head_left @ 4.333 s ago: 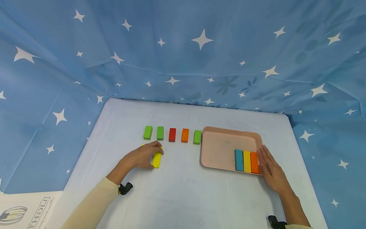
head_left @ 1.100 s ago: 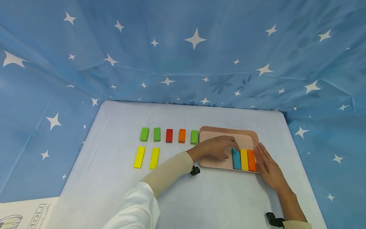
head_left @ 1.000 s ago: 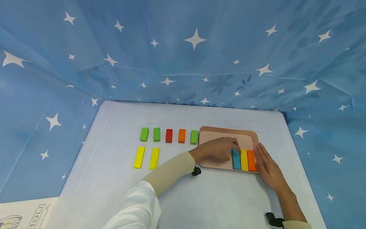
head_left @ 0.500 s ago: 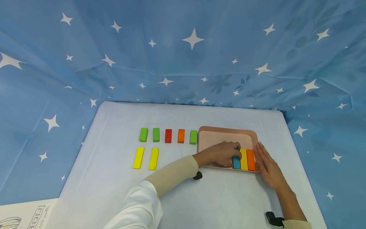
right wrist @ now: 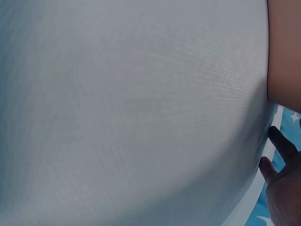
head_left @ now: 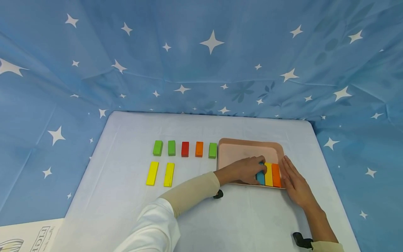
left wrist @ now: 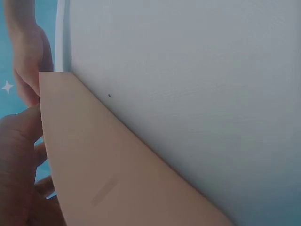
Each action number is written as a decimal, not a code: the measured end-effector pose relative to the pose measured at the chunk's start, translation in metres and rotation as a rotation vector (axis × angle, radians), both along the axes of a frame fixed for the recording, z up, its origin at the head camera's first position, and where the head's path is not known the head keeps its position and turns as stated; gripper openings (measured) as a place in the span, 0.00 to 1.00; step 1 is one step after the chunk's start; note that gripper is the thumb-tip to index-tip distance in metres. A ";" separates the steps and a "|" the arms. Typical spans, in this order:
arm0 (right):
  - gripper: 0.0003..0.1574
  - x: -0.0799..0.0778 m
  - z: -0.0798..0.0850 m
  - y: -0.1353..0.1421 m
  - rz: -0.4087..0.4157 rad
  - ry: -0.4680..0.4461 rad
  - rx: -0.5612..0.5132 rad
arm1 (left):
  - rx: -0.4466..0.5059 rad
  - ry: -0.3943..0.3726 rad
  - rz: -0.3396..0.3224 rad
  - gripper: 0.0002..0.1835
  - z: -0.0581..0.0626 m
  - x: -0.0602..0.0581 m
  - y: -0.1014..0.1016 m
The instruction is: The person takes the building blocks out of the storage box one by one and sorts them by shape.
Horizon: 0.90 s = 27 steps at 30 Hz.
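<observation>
L hand [head_left: 247, 169] grasps the blue block [head_left: 260, 178] in the tray [head_left: 236, 150], fingers curled over its top, thumb toward its left side; far part of block hidden under fingers. R hand [head_left: 297, 185] is released, fingers straight, laid along outside of tray's right rim.

Blue block is in near-right part of tray, leftmost of 3 set side by side: then the yellow block [head_left: 268, 175] in mid., then the orange block [head_left: 276, 175] by right wall. All 3 lie lengthwise front-to-back, gaps too small to tell.

Outside, on white table [head_left: 252, 217], left of tray: a far row of 5 short blocks, spaced apart. L to R: 1st green block [head_left: 158, 148], 2nd green block [head_left: 171, 148], red block [head_left: 185, 149], short orange block [head_left: 199, 149], 3rd green block [head_left: 212, 151], the last just beside tray's left rim. Nearer the person, 2 long yellow blocks [head_left: 152, 173] lie apart, approx. parallel, below the green pair.

Beige sleeve [head_left: 189, 189] w/ white upper part on L arm; black device [head_left: 302, 240] at R wrist. Blue star-print cloth [head_left: 201, 70] behind table; printed sheet [head_left: 34, 231] bottom left, partly cut off.
</observation>
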State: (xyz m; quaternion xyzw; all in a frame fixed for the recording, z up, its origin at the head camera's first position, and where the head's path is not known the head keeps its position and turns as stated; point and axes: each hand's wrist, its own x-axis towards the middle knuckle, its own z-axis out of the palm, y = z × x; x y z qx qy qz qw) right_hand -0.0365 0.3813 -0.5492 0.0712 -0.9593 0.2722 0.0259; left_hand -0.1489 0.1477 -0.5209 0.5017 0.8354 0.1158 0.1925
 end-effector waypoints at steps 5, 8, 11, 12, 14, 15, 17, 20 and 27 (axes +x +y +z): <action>0.38 0.000 -0.001 0.001 -0.004 -0.006 -0.005 | -0.001 0.006 0.020 0.28 0.000 0.000 0.000; 0.38 0.000 -0.001 0.000 -0.011 -0.020 -0.007 | 0.000 0.019 0.020 0.29 -0.001 0.001 0.001; 0.39 0.000 -0.001 0.000 -0.012 -0.021 -0.007 | 0.008 0.029 0.018 0.29 -0.002 0.001 0.002; 0.39 0.000 -0.001 0.001 -0.011 -0.019 -0.007 | 0.012 0.030 0.020 0.29 -0.003 0.001 0.002; 0.39 0.000 -0.001 0.000 -0.008 -0.013 -0.008 | 0.018 0.030 0.023 0.28 -0.003 0.001 0.002; 0.39 0.000 -0.001 0.000 -0.006 -0.010 -0.008 | 0.020 0.030 0.026 0.28 -0.003 0.001 0.001; 0.39 0.000 -0.001 0.000 -0.004 -0.009 -0.007 | 0.022 0.029 0.032 0.28 -0.001 0.000 0.000; 0.39 0.000 -0.001 -0.001 -0.005 -0.014 -0.002 | 0.020 0.021 0.047 0.27 0.000 -0.002 -0.003; 0.39 0.000 0.001 -0.002 -0.020 -0.032 -0.009 | 0.057 -0.001 0.065 0.27 0.009 -0.009 -0.022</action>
